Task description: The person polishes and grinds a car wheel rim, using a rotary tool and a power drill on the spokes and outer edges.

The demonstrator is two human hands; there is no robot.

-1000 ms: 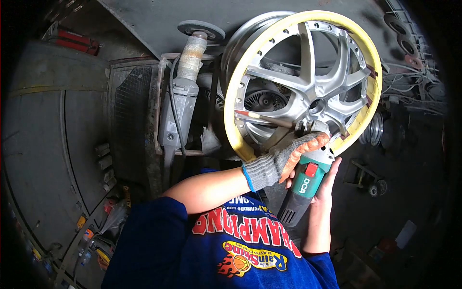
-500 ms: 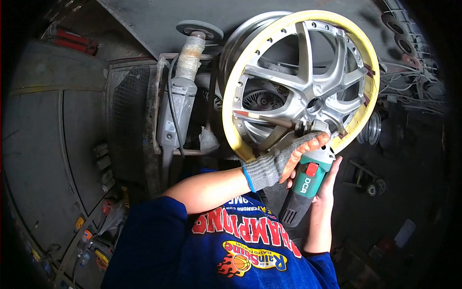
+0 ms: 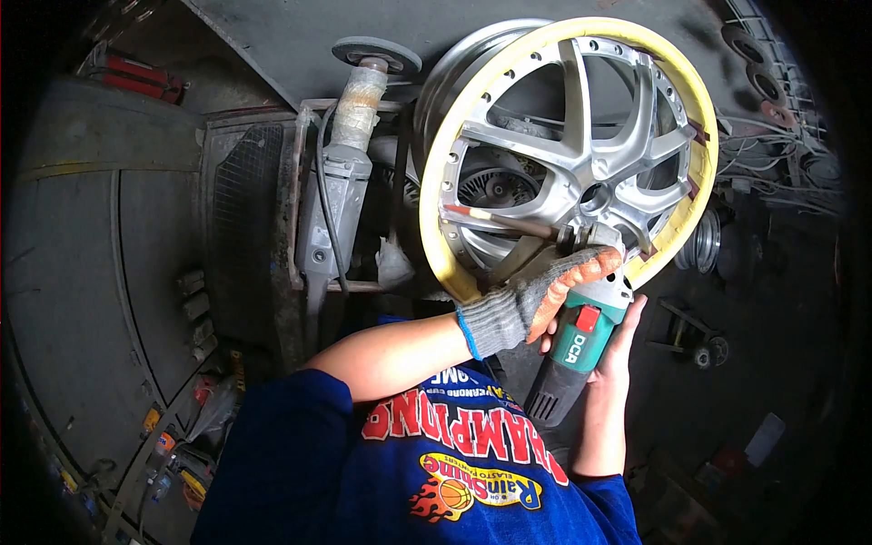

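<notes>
1 DCA grinder (image 3: 589, 334) gripped by L gloved hand (image 3: 534, 304) & R bare hand (image 3: 621, 350), nr yel-rimmed wheel (image 3: 576, 109).

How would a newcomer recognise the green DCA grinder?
Find the large alloy wheel with yellow rim. At its bottom, the gloved left hand and bare right hand hold the DCA grinder. Green casing and a red switch distinguish it from the grey grinder at left.

A dark-blue T-shirt (image 3: 354, 486) has short sleeves and bold red, white-edged "CHAMPIONS" lettering (image 3: 463, 431). Near it, a yellow "RainShine Elasto Painters" logo (image 3: 472, 488) shows an orange basketball with red flames. The left hand (image 3: 536, 304) wears a grey knit glove (image 3: 504, 320), orange-coated and blue-edged at its ribbed cuff.
</notes>
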